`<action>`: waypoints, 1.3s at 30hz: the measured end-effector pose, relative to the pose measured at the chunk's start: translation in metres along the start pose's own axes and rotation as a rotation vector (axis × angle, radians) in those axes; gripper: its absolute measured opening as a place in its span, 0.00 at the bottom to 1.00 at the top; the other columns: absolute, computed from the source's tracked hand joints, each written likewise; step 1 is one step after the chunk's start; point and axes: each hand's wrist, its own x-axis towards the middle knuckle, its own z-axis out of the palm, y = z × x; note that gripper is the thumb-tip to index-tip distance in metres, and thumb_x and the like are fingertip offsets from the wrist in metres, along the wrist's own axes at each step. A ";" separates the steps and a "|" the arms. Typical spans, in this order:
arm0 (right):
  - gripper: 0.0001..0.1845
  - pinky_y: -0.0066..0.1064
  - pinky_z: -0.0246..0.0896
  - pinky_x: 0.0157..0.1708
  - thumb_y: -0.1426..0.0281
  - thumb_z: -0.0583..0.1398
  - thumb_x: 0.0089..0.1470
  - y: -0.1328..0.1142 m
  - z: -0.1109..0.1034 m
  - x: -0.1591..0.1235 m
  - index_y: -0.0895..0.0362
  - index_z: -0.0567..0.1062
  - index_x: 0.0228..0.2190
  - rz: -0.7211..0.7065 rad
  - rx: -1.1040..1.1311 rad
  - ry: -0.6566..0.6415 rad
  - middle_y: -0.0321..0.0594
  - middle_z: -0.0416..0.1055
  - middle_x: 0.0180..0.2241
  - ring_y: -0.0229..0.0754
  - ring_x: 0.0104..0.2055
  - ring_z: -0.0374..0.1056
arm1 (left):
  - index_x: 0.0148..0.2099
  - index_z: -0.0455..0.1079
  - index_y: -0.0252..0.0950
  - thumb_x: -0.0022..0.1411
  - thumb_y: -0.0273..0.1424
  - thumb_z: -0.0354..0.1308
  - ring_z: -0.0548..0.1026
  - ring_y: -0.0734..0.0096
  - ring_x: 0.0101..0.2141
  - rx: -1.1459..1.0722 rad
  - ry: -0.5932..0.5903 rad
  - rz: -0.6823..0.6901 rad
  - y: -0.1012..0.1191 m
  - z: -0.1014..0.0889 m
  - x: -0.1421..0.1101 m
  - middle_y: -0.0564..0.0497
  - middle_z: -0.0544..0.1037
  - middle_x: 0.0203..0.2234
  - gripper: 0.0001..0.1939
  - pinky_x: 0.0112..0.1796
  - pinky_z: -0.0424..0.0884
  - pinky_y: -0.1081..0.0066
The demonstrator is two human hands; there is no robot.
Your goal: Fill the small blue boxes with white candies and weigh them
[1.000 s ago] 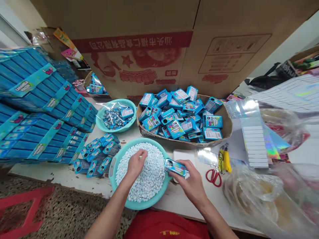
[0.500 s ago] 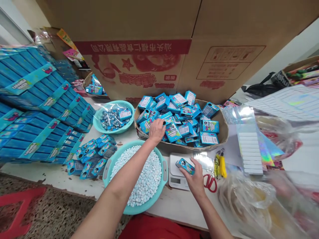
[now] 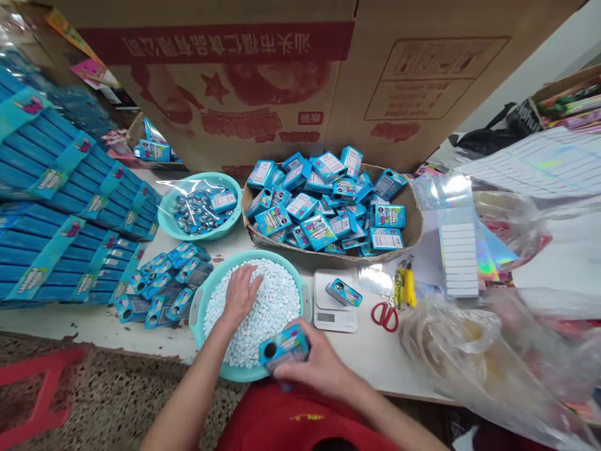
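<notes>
My left hand (image 3: 241,293) rests on small pale blue-white candies (image 3: 277,291) in a turquoise bowl (image 3: 196,316), its thumb apart from the fingers; the fingertips are partly hidden. Over the bowl's near right rim, my right hand (image 3: 319,360) grips a small blue candy box (image 3: 284,347), tilted so that a dark round hole shows in its end. Just beyond that hand, another blue candy box (image 3: 345,292) lies on a white kitchen scale (image 3: 345,321). Behind the bowl, an open cardboard carton (image 3: 413,216) holds a heap of similar boxes (image 3: 319,232).
To the left are several grouped boxes (image 3: 164,285) and tall stacks of blue display packs (image 3: 42,250). A smaller turquoise bowl (image 3: 164,216) holds shiny round pieces. Red-handled scissors (image 3: 385,316), a yellow cutter (image 3: 409,287) and plastic bags (image 3: 451,351) lie right. A large carton (image 3: 352,81) stands behind.
My left hand has moved from the carton of boxes down into the candy bowl. My right hand has left the box on the scale and now holds another box over the bowl's rim.
</notes>
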 end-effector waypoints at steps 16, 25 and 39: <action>0.18 0.28 0.60 0.33 0.59 0.64 0.46 0.036 0.011 -0.004 0.56 0.67 0.35 -0.074 -0.102 0.065 0.33 0.68 0.29 0.37 0.31 0.63 | 0.27 0.68 0.38 0.55 0.41 0.57 0.66 0.71 0.25 -0.200 -0.012 -0.462 0.001 0.024 -0.022 0.55 0.67 0.19 0.12 0.29 0.59 0.74; 0.13 0.34 0.60 0.38 0.66 0.63 0.46 0.010 0.000 0.017 0.55 0.70 0.36 -0.342 -0.591 0.308 0.39 0.68 0.35 0.45 0.38 0.66 | 0.30 0.62 0.37 0.45 0.38 0.63 0.63 0.79 0.15 -1.498 0.028 -0.698 0.049 -0.025 -0.024 0.57 0.68 0.17 0.15 0.15 0.51 0.81; 0.14 0.39 0.60 0.42 0.69 0.62 0.48 -0.009 0.023 0.047 0.54 0.70 0.39 -0.547 -0.767 0.345 0.41 0.71 0.38 0.48 0.43 0.66 | 0.30 0.64 0.34 0.49 0.36 0.63 0.73 0.74 0.23 -1.400 0.370 -0.512 0.079 -0.039 -0.013 0.54 0.73 0.23 0.13 0.25 0.67 0.75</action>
